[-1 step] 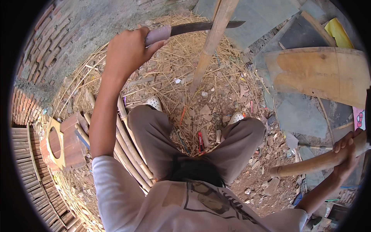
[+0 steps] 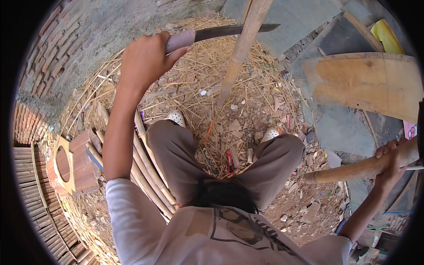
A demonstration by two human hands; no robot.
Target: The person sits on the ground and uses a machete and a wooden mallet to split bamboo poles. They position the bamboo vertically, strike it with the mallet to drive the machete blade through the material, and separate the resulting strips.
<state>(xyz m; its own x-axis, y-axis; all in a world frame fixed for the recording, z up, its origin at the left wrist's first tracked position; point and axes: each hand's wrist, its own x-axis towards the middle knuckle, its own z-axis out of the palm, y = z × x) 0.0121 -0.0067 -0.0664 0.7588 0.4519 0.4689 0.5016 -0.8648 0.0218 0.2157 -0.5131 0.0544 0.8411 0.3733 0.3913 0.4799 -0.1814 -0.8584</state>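
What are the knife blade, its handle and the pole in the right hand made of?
Knife blade: likely steel; thin, dark grey, dull finish.
Knife handle: maybe plastic, or a wrap over something else; pale lilac and fairly smooth, core hidden.
Pole: looks like bamboo; tan, rounded, smooth skin, with a ring like a node near its left end.
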